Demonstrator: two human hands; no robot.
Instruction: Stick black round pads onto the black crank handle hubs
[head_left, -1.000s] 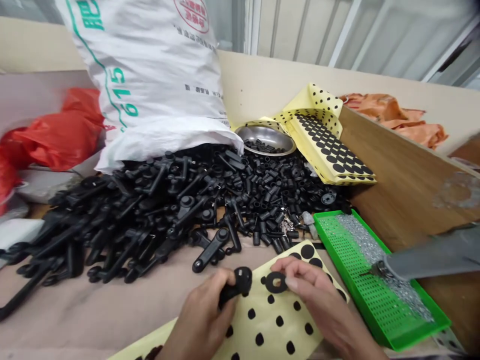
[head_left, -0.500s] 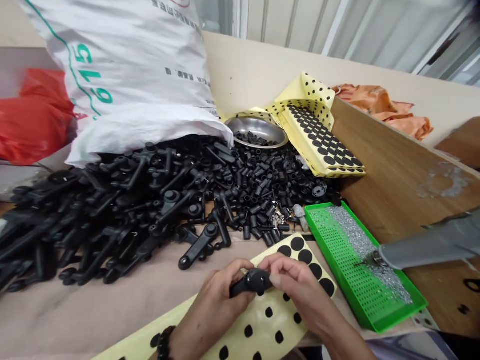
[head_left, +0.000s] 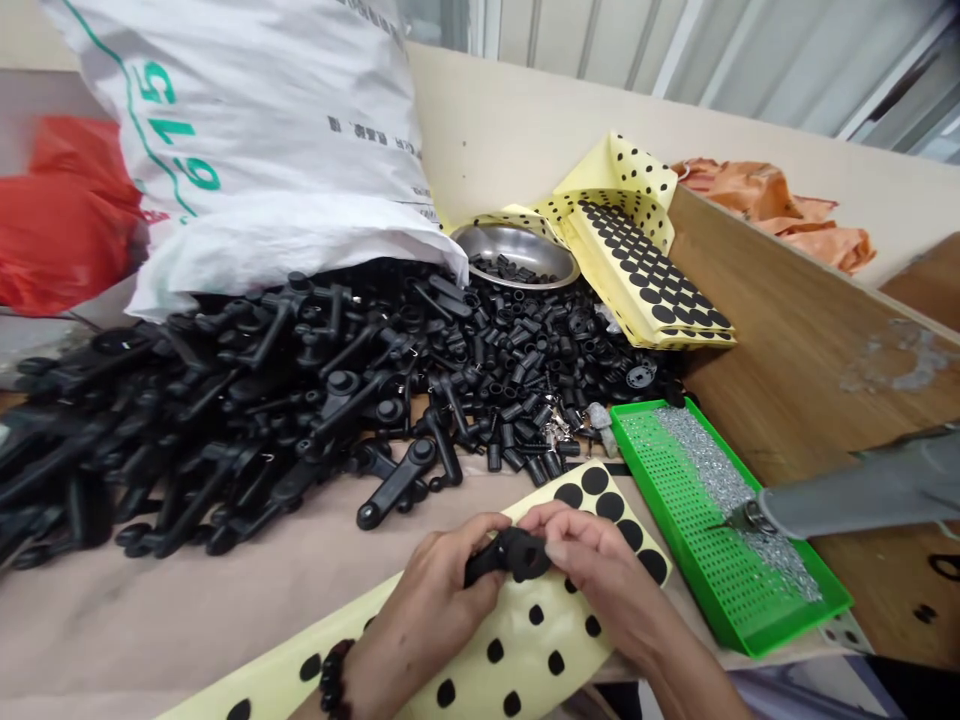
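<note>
My left hand (head_left: 450, 580) grips a black plastic crank handle (head_left: 487, 562) by its arm, with the round end turned toward the right. A black round sticker (head_left: 534, 556) with a hole in its middle lies over that end. At the sticker's right edge, the thumb and fingers of my right hand (head_left: 589, 560) are pinched together. Beneath both hands is a yellow sticker sheet (head_left: 465, 625); black discs remain at its upper right corner, and small black spots dot the rest. Several similar crank handles (head_left: 397, 485) lie heaped beyond my left hand.
Short black sleeves (head_left: 517, 380) are piled behind my hands, near a steel bowl (head_left: 525, 250). On the right, a green basket (head_left: 720, 540) holds small screws, with a grey power screwdriver (head_left: 862, 490) reaching over it. A white sack (head_left: 277, 130) and more sticker sheets (head_left: 645, 270) stand behind.
The round end of the crank handle showed shiny screw heads before; now the black round sticker covers it. Both hands stay close to the same place, and the view has shifted slightly.
</note>
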